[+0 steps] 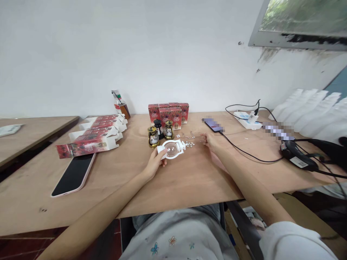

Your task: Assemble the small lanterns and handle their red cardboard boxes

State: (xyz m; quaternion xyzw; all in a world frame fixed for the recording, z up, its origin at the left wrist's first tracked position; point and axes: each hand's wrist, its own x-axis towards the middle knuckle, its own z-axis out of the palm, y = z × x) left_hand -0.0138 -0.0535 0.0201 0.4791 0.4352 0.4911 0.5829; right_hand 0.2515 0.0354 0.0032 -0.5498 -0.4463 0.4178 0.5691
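My left hand (156,161) grips the near edge of a white round plastic part (173,149) with a clear centre, lying on the wooden table (189,177). My right hand (209,140) rests further right with its fingers curled near a scatter of small white pieces (190,144) and thin metal wire bits (189,136); whether it pinches one is unclear. Three small lanterns (159,134), gold and black, stand just behind the white part.
Red boxes (168,112) stand at the back and flat folded red-and-white cartons (94,135) lie at left. A phone (74,174) lies face down at front left. Another phone (213,125) on a black cable, a white power strip (247,120) and a black tool (296,156) sit right.
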